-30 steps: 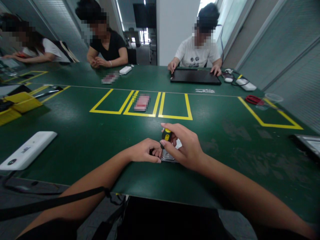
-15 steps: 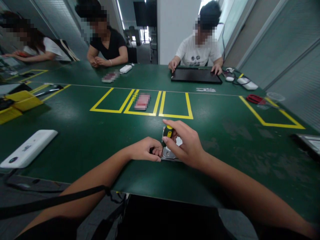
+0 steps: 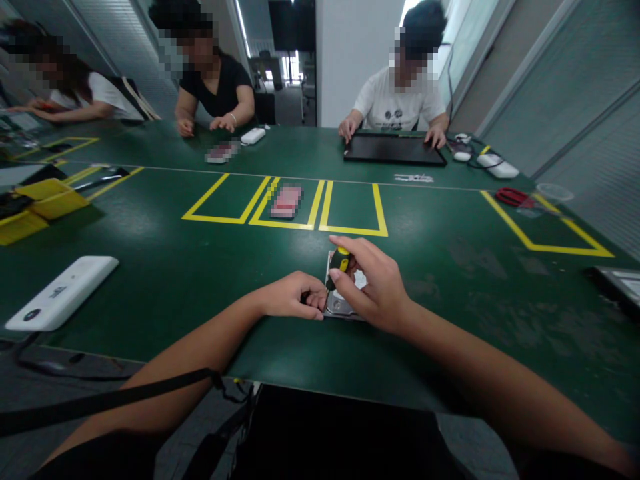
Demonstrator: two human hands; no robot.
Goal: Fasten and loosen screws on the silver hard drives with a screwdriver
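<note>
A silver hard drive with a white label lies flat on the green table, partly covered by my right hand. My right hand is closed around a short black-and-yellow screwdriver, which leans a little, its shaft pointing down to the drive's left side. At the drive's left edge, my left hand rests with curled fingers gripping that edge, close to the screwdriver's lower end. The exact contact of the tip is too small to make out.
Yellow tape frames mark the table ahead, one with a phone in it. A white power bank-like device and yellow bins lie left. A dark-framed device is right. Across sit three people, one touching a black panel.
The screwdriver's handle has tilted slightly, and more of its shaft shows. My left hand stays at the drive. Across the table, the person in black has moved their hands apart.
</note>
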